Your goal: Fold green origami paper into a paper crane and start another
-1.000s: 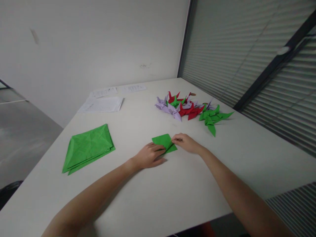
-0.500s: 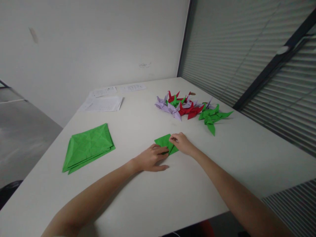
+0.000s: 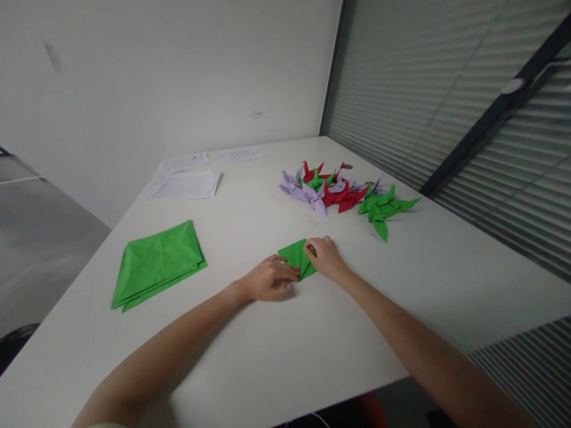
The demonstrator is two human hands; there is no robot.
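A small folded piece of green origami paper (image 3: 295,254) lies flat on the white table, with creases showing across it. My left hand (image 3: 270,279) rests on its lower left, fingertips closed down on the paper's near edge. On the other side, my right hand (image 3: 326,257) has its fingers curled and pinched at the paper's right edge. Part of that edge is hidden under the right fingers.
Green creased sheets (image 3: 160,258) lie stacked on the left of the table (image 3: 250,368). Beyond my hands are folded paper pieces in red (image 3: 343,196), lilac (image 3: 292,184) and green (image 3: 383,208). Printed papers (image 3: 185,185) lie at the back left. Blinds (image 3: 423,101) stand on the right.
My left thumb, stretched out before, is now drawn in near the paper. The right hand has folded over the paper's right edge, of which less shows.
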